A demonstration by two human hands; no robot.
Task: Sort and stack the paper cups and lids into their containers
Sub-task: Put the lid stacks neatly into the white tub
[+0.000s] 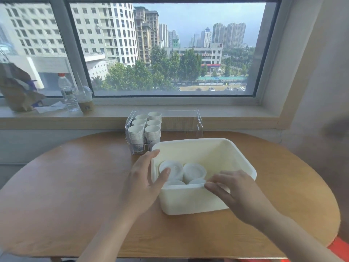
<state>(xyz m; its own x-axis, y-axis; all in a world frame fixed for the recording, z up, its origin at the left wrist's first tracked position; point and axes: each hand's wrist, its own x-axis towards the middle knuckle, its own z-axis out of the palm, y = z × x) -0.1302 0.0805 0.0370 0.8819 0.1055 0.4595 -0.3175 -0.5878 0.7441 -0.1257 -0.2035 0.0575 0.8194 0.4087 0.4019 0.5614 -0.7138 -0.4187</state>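
Steadying the tub [190, 202] at table centre, lids [194, 172] stacked inside: left hand [146, 178], fingers straight, flat on its left wall, right hand [235, 191] pinching the near rim; cups [144, 132] stand just beyond, so move it gently.

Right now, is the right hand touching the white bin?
Touching. The head view shows the right hand with its fingers curled over the near rim of the white bin, pinching the wall there.
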